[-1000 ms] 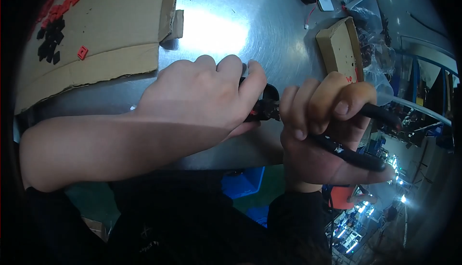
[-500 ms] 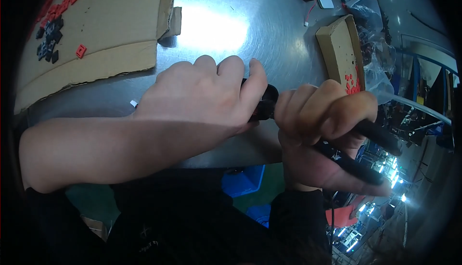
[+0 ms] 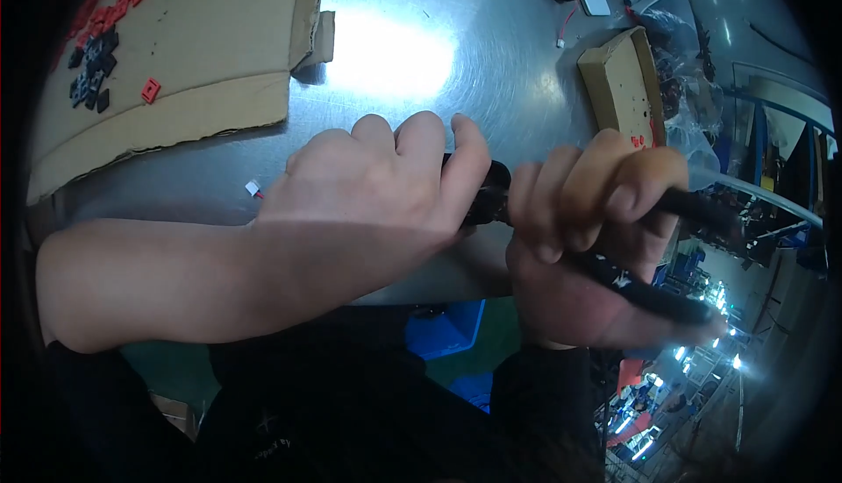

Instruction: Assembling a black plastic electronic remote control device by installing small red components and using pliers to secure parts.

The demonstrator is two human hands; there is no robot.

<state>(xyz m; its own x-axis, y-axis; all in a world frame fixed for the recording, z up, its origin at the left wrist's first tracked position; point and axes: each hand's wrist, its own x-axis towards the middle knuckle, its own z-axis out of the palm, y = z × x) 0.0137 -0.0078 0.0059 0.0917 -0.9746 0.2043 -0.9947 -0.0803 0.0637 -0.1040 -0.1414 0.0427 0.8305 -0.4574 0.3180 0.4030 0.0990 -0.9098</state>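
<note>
Two closed grips: we should steady the black part [image 3: 495,174] (left hand [image 3: 373,180]) while squaring the black-handled tool [image 3: 647,291] (right hand [image 3: 592,207], at three o'clock).

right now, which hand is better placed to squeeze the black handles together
Probably the right hand: it is already wrapped around the black handles. The left hand is curled around a black part, clear of both handles.
</note>
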